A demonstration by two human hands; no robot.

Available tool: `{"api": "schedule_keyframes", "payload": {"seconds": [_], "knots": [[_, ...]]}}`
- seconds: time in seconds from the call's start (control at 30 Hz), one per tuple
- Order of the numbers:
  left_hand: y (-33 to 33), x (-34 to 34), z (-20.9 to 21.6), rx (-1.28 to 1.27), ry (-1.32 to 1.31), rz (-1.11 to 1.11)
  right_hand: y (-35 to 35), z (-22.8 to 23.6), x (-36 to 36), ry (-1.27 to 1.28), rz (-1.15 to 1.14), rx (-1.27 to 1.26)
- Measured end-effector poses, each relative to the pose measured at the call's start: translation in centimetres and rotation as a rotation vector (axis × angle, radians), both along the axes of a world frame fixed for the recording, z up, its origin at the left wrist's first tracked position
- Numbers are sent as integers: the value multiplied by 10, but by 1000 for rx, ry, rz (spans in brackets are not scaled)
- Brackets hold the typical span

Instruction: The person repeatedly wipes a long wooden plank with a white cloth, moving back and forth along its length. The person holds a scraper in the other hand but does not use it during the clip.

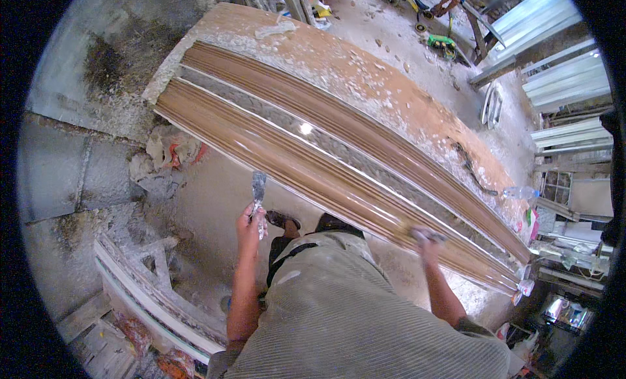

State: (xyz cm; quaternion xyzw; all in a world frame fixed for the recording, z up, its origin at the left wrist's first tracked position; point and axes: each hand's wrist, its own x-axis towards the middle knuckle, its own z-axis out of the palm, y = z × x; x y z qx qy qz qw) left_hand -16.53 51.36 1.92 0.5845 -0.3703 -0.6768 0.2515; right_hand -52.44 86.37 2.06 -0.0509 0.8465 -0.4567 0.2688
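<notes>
My left hand [250,224] is closed around the handle of a putty knife [259,183], its crusted grey blade pointing up, away from me. The knife is held apart from the work, near the close edge of the long ribbed brown mould [280,160]. Over the right part of that mould, my right hand [427,239] grips what looks like a brush [409,227], blurred, with pale yellowish bristles at the near ribs. Wet, shiny streaks lie on the ribs there. Between the two ribbed brown strips runs a grey channel [352,158] with white edges.
The mould lies on an orange-brown board [365,66] strewn with white plaster bits. A clear plastic bottle [520,192] lies at its right end. White curved mouldings [150,307] stand at lower left. A green toy [442,43] is on the far floor.
</notes>
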Motion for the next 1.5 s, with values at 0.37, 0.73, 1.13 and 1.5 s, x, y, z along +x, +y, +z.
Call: {"api": "schedule_keyframes", "payload": {"seconds": [0.37,0.73,1.13,1.5], "knots": [[-176,110,13,-76,101,-47,-313,-20,118,6,238,-108],[-305,173,21,-98,-126,163,-834,-70,329,134,591,-103],[-478,172,-10,-113,-17,20,-454,21,204,260,204,173],[-604,199,32,-131,43,-46,-773,-39,371,308,312,-203]]}}
